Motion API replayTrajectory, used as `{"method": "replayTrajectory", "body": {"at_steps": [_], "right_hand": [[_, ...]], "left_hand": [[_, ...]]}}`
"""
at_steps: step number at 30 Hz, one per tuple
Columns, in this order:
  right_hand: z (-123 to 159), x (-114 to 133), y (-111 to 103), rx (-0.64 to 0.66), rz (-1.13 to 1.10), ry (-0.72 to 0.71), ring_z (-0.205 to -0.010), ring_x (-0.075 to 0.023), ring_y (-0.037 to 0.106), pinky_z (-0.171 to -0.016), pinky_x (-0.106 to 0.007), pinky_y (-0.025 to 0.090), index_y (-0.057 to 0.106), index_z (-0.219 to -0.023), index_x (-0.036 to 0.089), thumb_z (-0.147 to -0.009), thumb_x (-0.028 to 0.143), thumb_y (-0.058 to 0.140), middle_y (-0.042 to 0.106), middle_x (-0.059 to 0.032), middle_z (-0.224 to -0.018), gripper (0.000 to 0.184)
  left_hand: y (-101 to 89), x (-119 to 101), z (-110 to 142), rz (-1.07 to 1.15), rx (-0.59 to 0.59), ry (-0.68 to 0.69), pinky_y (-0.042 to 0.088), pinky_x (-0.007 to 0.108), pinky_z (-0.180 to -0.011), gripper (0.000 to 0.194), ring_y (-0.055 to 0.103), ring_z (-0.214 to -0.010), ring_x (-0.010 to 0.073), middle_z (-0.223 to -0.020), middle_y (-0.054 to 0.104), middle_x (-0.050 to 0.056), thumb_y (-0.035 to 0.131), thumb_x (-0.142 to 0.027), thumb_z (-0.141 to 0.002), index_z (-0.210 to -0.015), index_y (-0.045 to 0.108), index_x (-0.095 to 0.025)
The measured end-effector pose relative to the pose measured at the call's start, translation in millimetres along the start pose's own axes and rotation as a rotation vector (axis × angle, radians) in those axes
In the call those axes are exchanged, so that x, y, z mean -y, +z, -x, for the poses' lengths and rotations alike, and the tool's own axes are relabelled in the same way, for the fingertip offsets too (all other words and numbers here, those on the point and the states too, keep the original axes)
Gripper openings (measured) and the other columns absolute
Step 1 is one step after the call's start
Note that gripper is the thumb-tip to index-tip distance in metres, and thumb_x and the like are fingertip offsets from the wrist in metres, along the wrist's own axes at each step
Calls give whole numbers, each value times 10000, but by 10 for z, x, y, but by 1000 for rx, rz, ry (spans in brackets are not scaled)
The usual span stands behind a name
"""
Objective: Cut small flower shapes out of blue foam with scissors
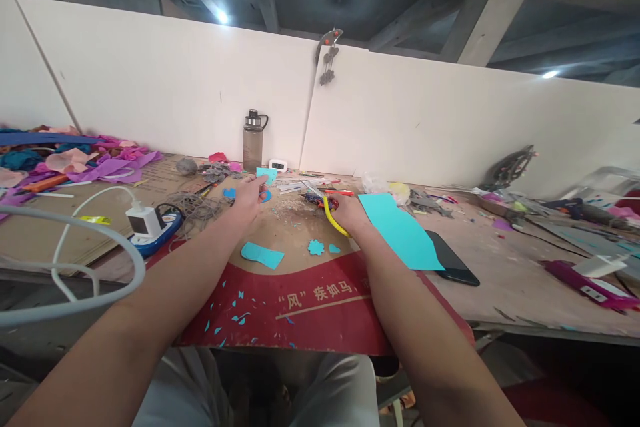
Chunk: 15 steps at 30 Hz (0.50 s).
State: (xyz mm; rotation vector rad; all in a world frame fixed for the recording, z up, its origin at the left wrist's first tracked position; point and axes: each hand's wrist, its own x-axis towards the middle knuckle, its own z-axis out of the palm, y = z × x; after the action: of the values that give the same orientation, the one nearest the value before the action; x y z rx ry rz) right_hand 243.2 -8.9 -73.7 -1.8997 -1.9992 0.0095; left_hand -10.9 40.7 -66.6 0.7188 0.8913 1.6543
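Note:
My left hand point(253, 195) pinches a small turquoise piece of sheet point(267, 176), held up over the far part of the cardboard. In my right hand point(349, 212) is a pair of scissors with yellow handles point(332, 216); the blades point forward and left, apart from the piece. Blue cut pieces point(229, 193) lie by my left hand, partly hidden. Nearer to me are a strip of turquoise sheet point(263, 255), a flower-shaped cutout point(316, 247) and a small heart-like cutout point(335, 249). A large turquoise sheet point(400, 230) lies beside my right wrist, partly over a dark phone point(457, 265).
A water bottle point(253, 147) stands against the white partition point(190, 80). At left are a charger point(145, 221) on a blue power strip point(163, 235), grey cord point(197, 210) and coloured scraps point(75, 160). A magenta device point(590, 283) lies at right. Turquoise snippets dot the red cardboard point(320, 320).

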Motion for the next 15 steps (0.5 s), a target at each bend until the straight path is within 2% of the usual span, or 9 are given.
{"method": "replayTrajectory", "body": {"at_steps": [6, 15], "right_hand": [[-8, -11, -5, 8, 11, -4, -1104, -285, 786, -857, -299, 525, 805, -1323, 191, -1017, 242, 619, 846, -150, -1230, 362], [-16, 0, 0, 27, 54, -30, -1052, -256, 772, -838, -280, 508, 817, -1237, 171, -1002, 218, 620, 843, -143, -1190, 310]], "left_hand": [[51, -19, 50, -44, -14, -14, 294, 141, -432, 360, 477, -454, 45, -508, 515, -60, 839, -37, -766, -650, 532, -186], [93, -43, 133, -64, 23, -36, 298, 153, -440, 375, 484, -477, 49, -534, 539, -53, 872, -44, -737, -650, 533, -180]]}}
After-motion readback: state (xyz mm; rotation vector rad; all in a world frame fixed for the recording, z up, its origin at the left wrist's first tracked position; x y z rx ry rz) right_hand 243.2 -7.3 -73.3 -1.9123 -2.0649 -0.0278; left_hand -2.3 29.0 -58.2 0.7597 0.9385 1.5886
